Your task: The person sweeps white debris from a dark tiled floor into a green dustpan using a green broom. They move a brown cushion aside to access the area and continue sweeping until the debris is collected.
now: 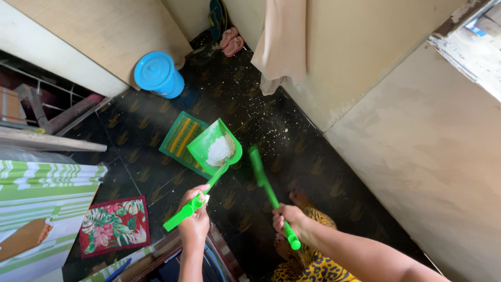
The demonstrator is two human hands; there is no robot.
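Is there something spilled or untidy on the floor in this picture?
Yes. White specks lie scattered over the dark floor near the wall. The left hand holds a green dustpan with a white heap in it; the right hand holds a green brush.

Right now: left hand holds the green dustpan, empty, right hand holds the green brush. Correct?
Not quite. The green dustpan in the left hand is not empty: the head view shows a heap of white grains in its pan. The right hand does hold the green brush.
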